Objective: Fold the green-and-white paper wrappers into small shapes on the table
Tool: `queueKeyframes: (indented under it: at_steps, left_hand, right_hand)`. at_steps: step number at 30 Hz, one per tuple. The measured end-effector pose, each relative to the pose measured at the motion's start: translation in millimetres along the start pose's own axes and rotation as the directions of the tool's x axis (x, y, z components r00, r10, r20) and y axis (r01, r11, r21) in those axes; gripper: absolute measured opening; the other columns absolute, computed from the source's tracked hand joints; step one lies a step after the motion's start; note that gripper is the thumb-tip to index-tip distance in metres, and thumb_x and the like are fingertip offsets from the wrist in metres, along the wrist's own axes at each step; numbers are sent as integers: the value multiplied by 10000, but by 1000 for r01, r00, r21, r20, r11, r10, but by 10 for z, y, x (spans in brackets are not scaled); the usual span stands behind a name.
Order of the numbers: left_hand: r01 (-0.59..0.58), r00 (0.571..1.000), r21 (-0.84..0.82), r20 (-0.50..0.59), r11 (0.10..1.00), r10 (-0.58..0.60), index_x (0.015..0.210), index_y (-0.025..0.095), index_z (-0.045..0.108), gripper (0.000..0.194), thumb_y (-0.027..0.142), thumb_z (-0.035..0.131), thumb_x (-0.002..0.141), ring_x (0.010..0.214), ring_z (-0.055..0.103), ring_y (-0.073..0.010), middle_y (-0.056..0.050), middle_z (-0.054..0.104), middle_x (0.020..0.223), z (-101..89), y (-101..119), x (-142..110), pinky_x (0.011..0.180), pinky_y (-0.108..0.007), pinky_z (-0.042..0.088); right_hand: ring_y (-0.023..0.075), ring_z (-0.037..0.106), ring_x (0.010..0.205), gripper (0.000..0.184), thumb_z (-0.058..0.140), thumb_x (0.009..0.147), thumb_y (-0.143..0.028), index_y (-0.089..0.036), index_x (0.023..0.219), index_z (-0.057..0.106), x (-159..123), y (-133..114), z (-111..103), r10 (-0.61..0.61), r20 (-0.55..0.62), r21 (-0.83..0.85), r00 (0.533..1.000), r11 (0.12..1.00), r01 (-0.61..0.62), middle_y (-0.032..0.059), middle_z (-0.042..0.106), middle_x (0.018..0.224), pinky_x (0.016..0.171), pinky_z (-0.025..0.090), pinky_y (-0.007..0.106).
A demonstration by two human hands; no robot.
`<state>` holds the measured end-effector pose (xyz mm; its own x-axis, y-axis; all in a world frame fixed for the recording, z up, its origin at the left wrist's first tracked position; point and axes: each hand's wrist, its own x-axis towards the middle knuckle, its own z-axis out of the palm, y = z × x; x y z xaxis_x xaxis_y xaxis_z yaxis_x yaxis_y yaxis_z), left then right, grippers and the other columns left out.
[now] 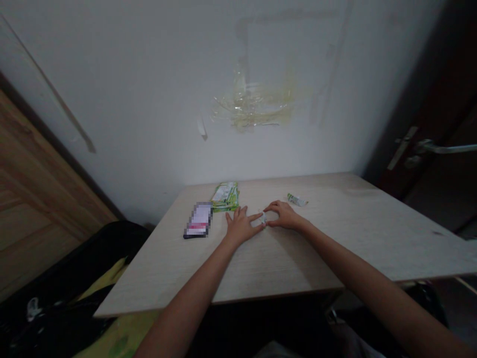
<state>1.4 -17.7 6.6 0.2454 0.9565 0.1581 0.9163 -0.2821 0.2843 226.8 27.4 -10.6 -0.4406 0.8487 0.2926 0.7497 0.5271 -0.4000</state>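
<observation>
At the far left of the frame stands a brown panelled wooden door or cabinet (26, 199), with a black fabric bag (108, 248) in the lower left. On the pale wood-grain surface (372, 223), left of the frame's centre, lies a dark-edged rectangular phone (199, 220), its lit screen blurred into blocks. Just beyond its upper right is a pile of flat green-and-white packets (225, 196). Right of these, the left hand (242, 226) is palm down, its thumb and forefinger extended to a small whitish piece with some green (264, 219), just below and right of the frame's centre. The right hand (283, 216) meets that piece from the other side with curved fingers. Fingertips of both hands touch it; whether they pinch it or only press it cannot be told. Farther right lies a narrow green-and-white crumpled packet (297, 200). A dark red door (439, 164) with a silver handle (443, 148) fills the right edge.
</observation>
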Motion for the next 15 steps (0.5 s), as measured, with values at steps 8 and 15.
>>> queueKeyframes:
  at_steps: [8, 15]
  left_hand:
    - [-9, 1000, -27, 10, 1000, 10, 1320, 511, 599, 552, 749, 524, 828, 1494, 206, -419, -53, 393, 1584, 30, -29, 9, 1120, -758, 64]
    - [-3, 1000, -30, 13, 1000, 3, 1314, 502, 610, 558, 753, 524, 823, 1491, 214, -423, -66, 394, 1583, 9, -8, -8, 1120, -757, 59]
  right_hand:
    - [260, 567, 1209, 426, 772, 790, -439, -247, 1167, 718, -64, 34, 34, -38, -67, 57, 997, 997, 42, 98, 645, 1261, 1071, 399, 433]
    - [214, 661, 994, 188, 665, 878, -337, -228, 942, 804, -14, 78, 31, -83, -135, 252, 987, 961, 116, 79, 738, 1014, 962, 491, 367]
